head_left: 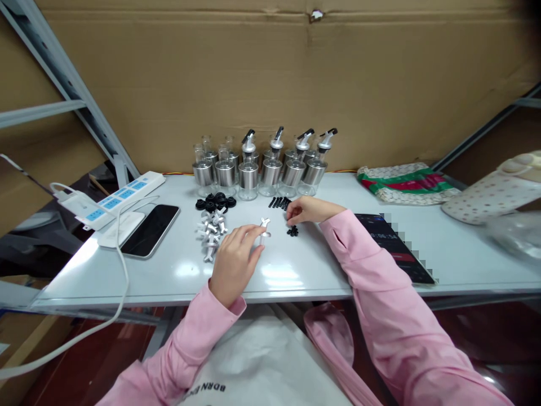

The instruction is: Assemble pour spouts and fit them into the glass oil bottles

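Observation:
My left hand (236, 260) is closed, pinching a silver-white pourer spout body (264, 223) upright between thumb and fingers above the table. Beside it on the left lie a pile of similar silver-white spout bodies (210, 232) and, behind them, black ridged stoppers (215, 201). My right hand (311, 209) is curled with its fingertips together, just above a small heap of tiny black parts (292, 231). Whatever its fingertips hold is too small to tell. Short black levers (279, 202) lie in a row at its fingertips' far side.
Glass bottles with steel sleeves (248, 179) stand in rows at the back, several topped with pourers (276, 138). Left are a power strip (122, 198), a black-screened phone (151, 231) and a white cable (125, 276). Right are a tablet (395, 245), patterned cloth (408, 183) and dotted container (477, 194).

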Tool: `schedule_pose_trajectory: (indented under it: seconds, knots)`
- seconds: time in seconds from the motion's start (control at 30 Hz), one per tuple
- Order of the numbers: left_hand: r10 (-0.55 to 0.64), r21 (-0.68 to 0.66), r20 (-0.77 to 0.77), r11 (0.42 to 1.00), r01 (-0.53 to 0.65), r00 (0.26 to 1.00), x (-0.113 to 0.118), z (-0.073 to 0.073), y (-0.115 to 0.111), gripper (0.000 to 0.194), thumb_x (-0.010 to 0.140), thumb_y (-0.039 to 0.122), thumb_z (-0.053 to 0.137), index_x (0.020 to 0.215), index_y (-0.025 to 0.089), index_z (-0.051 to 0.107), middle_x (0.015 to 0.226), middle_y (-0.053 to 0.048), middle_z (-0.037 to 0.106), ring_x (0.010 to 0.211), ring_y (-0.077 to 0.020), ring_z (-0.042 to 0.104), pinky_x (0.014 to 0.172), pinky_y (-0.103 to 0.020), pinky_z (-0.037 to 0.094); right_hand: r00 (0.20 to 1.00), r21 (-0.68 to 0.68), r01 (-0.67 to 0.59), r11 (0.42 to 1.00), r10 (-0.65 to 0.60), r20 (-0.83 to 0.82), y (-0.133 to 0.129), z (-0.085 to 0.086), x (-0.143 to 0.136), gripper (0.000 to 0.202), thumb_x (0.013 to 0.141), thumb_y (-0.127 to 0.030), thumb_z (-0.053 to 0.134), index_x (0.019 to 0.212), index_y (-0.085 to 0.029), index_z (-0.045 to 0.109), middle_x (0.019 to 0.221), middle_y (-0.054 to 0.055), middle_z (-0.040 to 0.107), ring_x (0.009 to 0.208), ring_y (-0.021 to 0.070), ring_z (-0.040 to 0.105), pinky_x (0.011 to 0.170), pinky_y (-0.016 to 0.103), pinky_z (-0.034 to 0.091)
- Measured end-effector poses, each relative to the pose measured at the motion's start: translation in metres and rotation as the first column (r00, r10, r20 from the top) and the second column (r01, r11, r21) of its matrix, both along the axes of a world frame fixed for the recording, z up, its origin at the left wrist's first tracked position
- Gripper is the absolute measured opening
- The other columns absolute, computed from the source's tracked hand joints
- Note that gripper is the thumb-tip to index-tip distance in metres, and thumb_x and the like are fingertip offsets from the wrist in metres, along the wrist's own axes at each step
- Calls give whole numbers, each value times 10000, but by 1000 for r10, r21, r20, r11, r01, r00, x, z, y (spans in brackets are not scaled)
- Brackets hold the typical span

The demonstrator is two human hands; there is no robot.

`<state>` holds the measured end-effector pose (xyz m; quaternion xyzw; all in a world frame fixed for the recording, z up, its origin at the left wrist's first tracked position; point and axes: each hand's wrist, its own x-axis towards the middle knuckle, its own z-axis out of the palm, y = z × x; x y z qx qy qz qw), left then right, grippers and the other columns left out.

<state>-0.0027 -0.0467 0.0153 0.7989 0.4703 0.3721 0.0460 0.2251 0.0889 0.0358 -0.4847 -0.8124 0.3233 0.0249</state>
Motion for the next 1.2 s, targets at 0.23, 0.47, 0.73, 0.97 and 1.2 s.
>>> schedule_pose_trajectory:
  seconds: [0.23,0.47,0.73,0.97,1.2]
  knots:
    - [2,13,-6,1000,-2,1000,-1,-2,1,252,852,165,486,1100,203,514,1089,-48,600,1005,-189,555,884,-348,437,973,66,71,995,-54,-224,-4,4,-7,264,624,-363,658,726,-119,648,643,31,638,599,120,548,623,257,414]
    - [-1,98,55,995,-4,998,0,-1,1,263,871,190,465,1132,206,494,1121,-47,605,1035,-177,553,902,-335,427,608,-125,40,991,-124,-784,-22,8,-35,283,626,-390,720,736,-134,672,594,-1,613,527,72,510,546,227,400]
    - [-4,142,87,990,-8,996,1,0,1,263,873,188,462,1131,217,504,1118,-47,600,1041,-175,547,910,-337,425,459,-262,-125,957,-178,-870,-33,2,-50,256,527,-290,804,690,-141,675,587,-11,638,515,70,550,537,224,433]
    - [-30,132,74,991,20,997,1,1,1,297,888,177,423,1175,226,483,1154,-50,584,1080,-173,528,929,-348,421,403,-232,-148,961,-156,-902,-34,2,-51,269,491,-273,820,611,-132,626,577,-23,632,462,54,521,480,210,417]
    - [-28,137,87,990,16,996,1,0,1,311,895,188,415,1197,233,469,1171,-48,577,1100,-171,522,945,-343,417,421,-315,-193,929,-212,-882,-36,3,-50,298,550,-334,793,686,-129,624,574,-14,630,502,69,552,514,216,438]
